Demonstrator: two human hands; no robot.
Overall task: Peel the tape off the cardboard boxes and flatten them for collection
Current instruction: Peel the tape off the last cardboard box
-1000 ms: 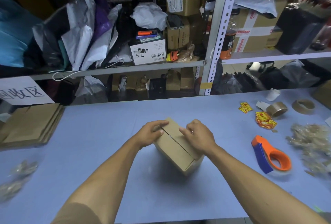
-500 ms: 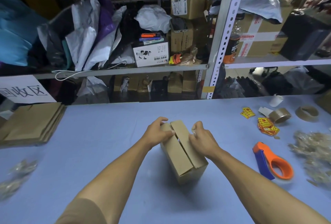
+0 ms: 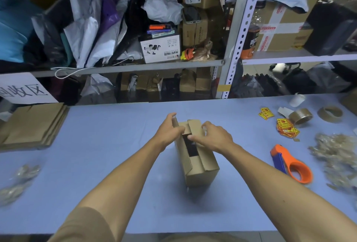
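Observation:
A small brown cardboard box (image 3: 201, 166) stands on the blue table (image 3: 108, 145), long side pointing away from me. Its top flaps are parted, leaving a dark gap along the middle. My left hand (image 3: 170, 131) grips the left flap at the far end, thumb on the inside. My right hand (image 3: 214, 138) holds the right flap, fingers curled over its inner edge. A stack of flattened cardboard (image 3: 32, 125) lies at the table's far left.
An orange and blue tape dispenser (image 3: 289, 162) lies to the right of the box. Tape rolls (image 3: 300, 116), yellow stickers (image 3: 286, 128) and a heap of peeled tape (image 3: 336, 160) fill the right side. More crumpled tape (image 3: 17, 181) lies at the left. Cluttered shelves stand behind.
The top flaps were closed a second ago. Both hands have pulled them apart, and the box has turned lengthwise toward me.

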